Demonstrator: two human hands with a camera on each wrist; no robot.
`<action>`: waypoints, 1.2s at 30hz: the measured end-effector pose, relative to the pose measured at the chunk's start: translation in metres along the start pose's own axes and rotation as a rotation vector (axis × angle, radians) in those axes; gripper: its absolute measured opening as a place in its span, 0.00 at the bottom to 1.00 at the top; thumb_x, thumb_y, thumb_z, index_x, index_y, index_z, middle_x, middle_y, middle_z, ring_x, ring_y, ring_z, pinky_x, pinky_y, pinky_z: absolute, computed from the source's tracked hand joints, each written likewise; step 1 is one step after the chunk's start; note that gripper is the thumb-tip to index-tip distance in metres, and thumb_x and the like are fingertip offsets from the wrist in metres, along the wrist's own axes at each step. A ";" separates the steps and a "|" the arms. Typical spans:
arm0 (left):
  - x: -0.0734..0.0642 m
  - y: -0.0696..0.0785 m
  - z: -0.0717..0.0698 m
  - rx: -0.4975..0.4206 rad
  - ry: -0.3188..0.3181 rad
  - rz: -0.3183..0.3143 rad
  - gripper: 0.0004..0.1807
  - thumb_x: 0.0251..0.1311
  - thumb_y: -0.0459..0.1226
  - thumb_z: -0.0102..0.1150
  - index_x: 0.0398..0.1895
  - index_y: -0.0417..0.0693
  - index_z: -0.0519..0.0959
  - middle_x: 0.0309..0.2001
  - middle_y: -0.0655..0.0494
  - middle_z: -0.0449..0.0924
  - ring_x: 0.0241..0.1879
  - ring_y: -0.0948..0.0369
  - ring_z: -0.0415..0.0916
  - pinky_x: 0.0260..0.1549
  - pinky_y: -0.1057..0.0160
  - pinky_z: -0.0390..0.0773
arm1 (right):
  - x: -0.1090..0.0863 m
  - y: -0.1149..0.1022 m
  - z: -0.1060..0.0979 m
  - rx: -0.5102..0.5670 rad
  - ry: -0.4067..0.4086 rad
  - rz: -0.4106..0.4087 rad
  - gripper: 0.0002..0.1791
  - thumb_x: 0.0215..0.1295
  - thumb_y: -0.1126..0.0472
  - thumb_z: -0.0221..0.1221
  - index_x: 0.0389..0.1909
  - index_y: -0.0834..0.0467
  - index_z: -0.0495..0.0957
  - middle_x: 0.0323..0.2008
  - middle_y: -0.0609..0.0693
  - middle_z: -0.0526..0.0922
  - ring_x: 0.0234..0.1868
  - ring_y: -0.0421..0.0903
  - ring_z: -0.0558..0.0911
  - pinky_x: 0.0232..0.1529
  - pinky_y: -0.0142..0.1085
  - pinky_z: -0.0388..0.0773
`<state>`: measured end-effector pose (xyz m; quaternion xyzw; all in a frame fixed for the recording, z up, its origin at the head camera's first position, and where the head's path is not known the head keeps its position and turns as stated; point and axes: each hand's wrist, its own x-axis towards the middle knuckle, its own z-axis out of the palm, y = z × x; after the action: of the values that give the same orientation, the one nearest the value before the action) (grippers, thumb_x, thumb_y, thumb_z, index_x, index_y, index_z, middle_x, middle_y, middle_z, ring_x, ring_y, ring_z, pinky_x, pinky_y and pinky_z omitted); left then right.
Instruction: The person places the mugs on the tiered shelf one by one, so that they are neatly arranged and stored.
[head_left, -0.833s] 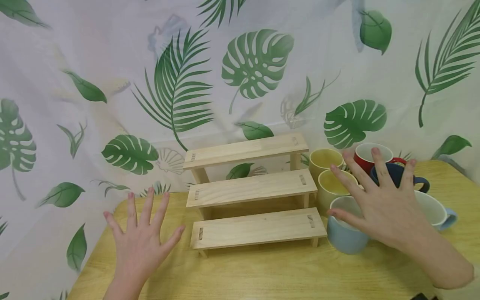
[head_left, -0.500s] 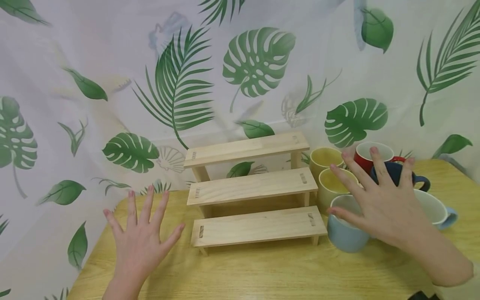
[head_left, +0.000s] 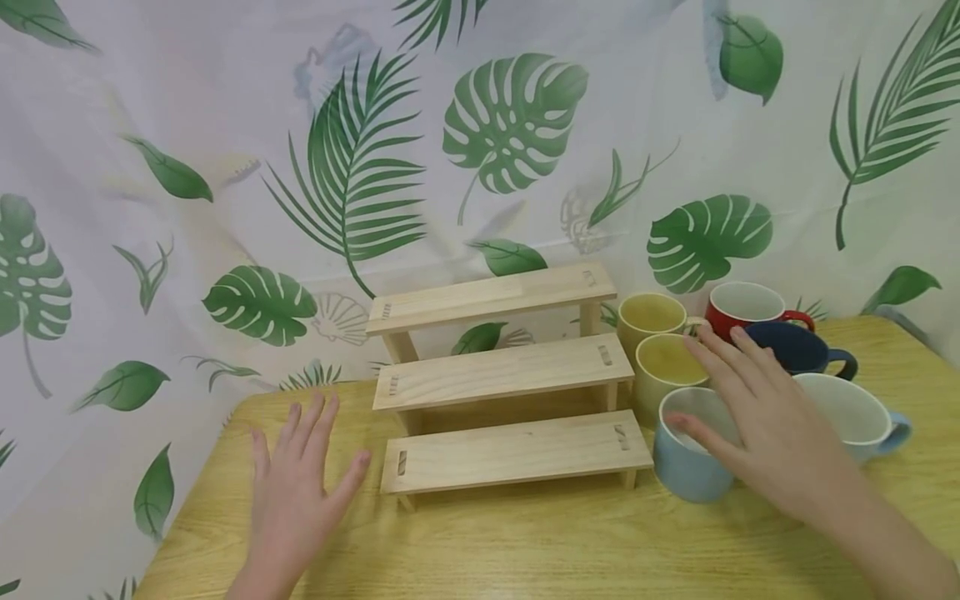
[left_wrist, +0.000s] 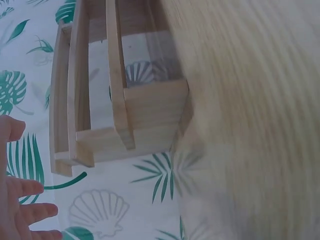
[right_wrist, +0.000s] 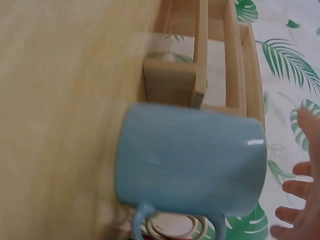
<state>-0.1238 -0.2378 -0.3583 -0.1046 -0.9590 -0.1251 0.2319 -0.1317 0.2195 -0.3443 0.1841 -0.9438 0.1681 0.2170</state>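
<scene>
At left, above the wood-grained table (head_left: 487, 550), the left hand (head_left: 292, 492), fingers extended, thumb wide; at centre, a stepped rack (head_left: 502, 373) of three pale wooden planks before a leaf-printed cloth (head_left: 187, 67); right of it, upright, two yellow mugs (head_left: 663, 379), a light-blue mug (head_left: 686, 462) partly screened by the right hand (head_left: 776, 429), fingers parted, a white-lined red mug (head_left: 722, 323), a navy mug (head_left: 795, 348), a white-lined blue mug (head_left: 843, 408)

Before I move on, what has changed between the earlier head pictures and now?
The left hand has shifted slightly inward, its spread fingers drawing closer together. The right hand has drawn its fingers together and lowered them, uncovering more of the red mug and navy mug. Nothing was taken hold of or let go. The wooden stand and the mugs stayed put.
</scene>
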 end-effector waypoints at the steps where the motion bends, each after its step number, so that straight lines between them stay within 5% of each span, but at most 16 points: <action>1: -0.001 0.001 0.001 -0.041 -0.006 -0.009 0.39 0.64 0.55 0.53 0.73 0.47 0.57 0.70 0.44 0.58 0.70 0.41 0.49 0.64 0.37 0.28 | -0.002 -0.002 0.000 0.041 0.012 0.016 0.43 0.65 0.44 0.58 0.75 0.53 0.52 0.73 0.56 0.54 0.71 0.63 0.51 0.69 0.55 0.41; 5: -0.007 0.006 0.008 -0.202 -0.033 -0.047 0.36 0.66 0.52 0.53 0.72 0.45 0.58 0.69 0.44 0.60 0.69 0.40 0.50 0.64 0.35 0.31 | -0.012 -0.008 0.002 0.175 0.067 0.074 0.36 0.67 0.50 0.58 0.71 0.57 0.59 0.66 0.61 0.64 0.63 0.65 0.60 0.65 0.57 0.49; 10: -0.014 0.011 0.017 -0.358 -0.059 -0.087 0.35 0.67 0.47 0.54 0.73 0.44 0.57 0.70 0.43 0.59 0.69 0.42 0.51 0.64 0.36 0.34 | -0.023 -0.010 0.004 0.264 0.080 0.122 0.32 0.68 0.54 0.57 0.69 0.59 0.61 0.64 0.61 0.65 0.62 0.64 0.60 0.62 0.60 0.50; 23: -0.024 0.013 0.033 -0.548 -0.199 -0.262 0.39 0.68 0.52 0.50 0.75 0.46 0.50 0.73 0.43 0.50 0.71 0.45 0.44 0.66 0.40 0.34 | -0.042 -0.002 0.011 0.320 0.016 0.163 0.42 0.63 0.54 0.63 0.74 0.56 0.52 0.68 0.62 0.60 0.61 0.67 0.60 0.52 0.69 0.58; 36: -0.031 0.004 0.053 -0.586 -0.108 -0.175 0.34 0.69 0.45 0.51 0.75 0.51 0.53 0.74 0.52 0.51 0.72 0.49 0.43 0.67 0.43 0.38 | -0.044 0.006 0.015 0.313 -0.039 0.209 0.44 0.66 0.51 0.60 0.75 0.57 0.47 0.68 0.67 0.56 0.63 0.70 0.58 0.52 0.72 0.55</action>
<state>-0.1183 -0.2229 -0.4181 -0.0905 -0.8983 -0.4102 0.1290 -0.1028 0.2309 -0.3787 0.1195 -0.9242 0.3310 0.1486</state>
